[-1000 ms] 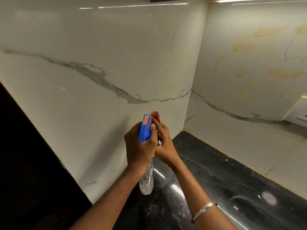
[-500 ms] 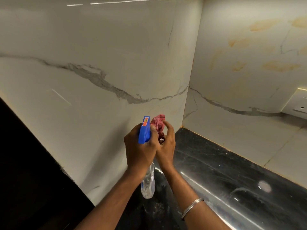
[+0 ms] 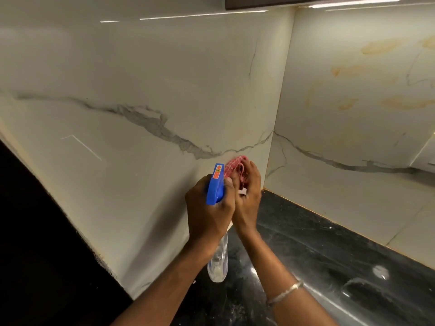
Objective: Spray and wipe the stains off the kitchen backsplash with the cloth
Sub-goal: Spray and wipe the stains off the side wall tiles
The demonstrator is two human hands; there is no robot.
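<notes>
My left hand grips a spray bottle with a blue trigger head and a clear body, held upright in front of the backsplash corner. Right beside it, my right hand holds a bunched pink cloth with its fingers curled round it. Both hands touch each other above the black counter. The white marble backsplash fills the left wall. Yellow-orange stains mark the right wall's upper part.
A glossy black stone counter runs along the right wall to the corner. A white switch plate sits at the right edge. A dark cabinet underside hangs above. A dark surface lies at the left.
Both hands have stayed together near the corner. My right hand's fingers have shifted on the cloth, which now shows more above them. The view has tilted up a little.
</notes>
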